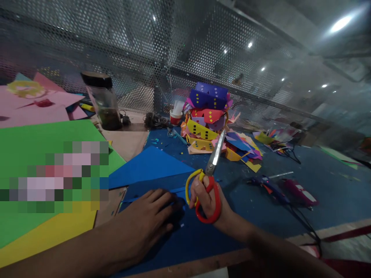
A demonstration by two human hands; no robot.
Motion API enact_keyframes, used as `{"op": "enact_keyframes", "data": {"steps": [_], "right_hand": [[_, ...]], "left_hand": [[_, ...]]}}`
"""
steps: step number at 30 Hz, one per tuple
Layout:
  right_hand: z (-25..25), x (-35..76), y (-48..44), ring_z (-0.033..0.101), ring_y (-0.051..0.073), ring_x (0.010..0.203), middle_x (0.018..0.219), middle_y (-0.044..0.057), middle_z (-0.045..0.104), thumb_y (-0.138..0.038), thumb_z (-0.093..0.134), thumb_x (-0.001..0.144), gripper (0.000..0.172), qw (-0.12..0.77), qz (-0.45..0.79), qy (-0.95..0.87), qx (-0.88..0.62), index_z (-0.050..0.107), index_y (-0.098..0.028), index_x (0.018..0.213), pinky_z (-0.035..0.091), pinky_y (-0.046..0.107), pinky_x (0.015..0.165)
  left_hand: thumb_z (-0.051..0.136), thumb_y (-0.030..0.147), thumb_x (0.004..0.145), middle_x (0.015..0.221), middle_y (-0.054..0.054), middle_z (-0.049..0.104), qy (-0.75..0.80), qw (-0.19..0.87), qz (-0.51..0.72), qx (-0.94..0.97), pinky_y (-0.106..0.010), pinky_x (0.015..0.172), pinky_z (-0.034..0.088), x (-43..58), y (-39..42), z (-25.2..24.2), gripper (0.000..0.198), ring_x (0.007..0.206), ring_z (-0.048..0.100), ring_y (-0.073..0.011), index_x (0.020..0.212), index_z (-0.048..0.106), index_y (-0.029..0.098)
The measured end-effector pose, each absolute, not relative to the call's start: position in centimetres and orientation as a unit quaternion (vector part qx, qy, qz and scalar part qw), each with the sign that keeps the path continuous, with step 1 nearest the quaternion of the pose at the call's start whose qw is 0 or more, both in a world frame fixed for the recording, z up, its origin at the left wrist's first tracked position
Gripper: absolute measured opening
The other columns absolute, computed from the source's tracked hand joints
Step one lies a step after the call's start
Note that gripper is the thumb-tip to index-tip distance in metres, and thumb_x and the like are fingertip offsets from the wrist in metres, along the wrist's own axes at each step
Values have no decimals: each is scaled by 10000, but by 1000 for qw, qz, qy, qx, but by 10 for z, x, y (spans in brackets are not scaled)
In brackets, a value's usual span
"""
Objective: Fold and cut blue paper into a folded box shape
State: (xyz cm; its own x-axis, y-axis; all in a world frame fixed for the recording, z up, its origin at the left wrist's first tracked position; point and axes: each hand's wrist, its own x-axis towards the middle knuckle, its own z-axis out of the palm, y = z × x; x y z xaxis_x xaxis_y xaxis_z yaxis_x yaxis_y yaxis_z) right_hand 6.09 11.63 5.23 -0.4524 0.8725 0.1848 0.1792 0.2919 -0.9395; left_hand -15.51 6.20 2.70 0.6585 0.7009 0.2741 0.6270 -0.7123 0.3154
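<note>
Steel-bladed scissors [211, 166], likely rigid, light: hold by loops [217, 202]. Right hand [205, 195] clasps loops below blades [217, 152]; left hand [150, 218] loosely spread alongside.

A blocky blur is covering part of the green sheet [66, 131], whose left side is running out of view. The left hand [145, 224] is losing its fingertips in shadow. Over to the right, the glue gun [271, 189] is blurring, and the perforated mesh [130, 50] is keeping shapes behind it vague to me.

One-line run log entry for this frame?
left hand: palm down beside blue paper | right hand: gripping scissors | beyond: stacked paper shapes
</note>
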Motion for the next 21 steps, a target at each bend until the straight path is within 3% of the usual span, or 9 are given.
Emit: {"op": "enact_keyframes", "data": {"steps": [10,21], "right_hand": [[43,55,124,609,131,593,642,-4,588,-506,428,1044,460,323,498,-715,-369,540,-201,718,488,248,594],[38,57,127,593,131,592,619,-12,583,-475,424,1054,447,367,489,-711,-346,528,-213,707,488,251,602]], "left_hand": [[458,254,1034,1110,-77,658,361,89,186,910,-392,913,464,-152,62,33,275,984,555,-242,1270,601,249],[491,227,1014,1106,-69,631,378,108,154,907,-419,885,431,-153,62,32,273,945,523,-255,1274,574,245]]}}
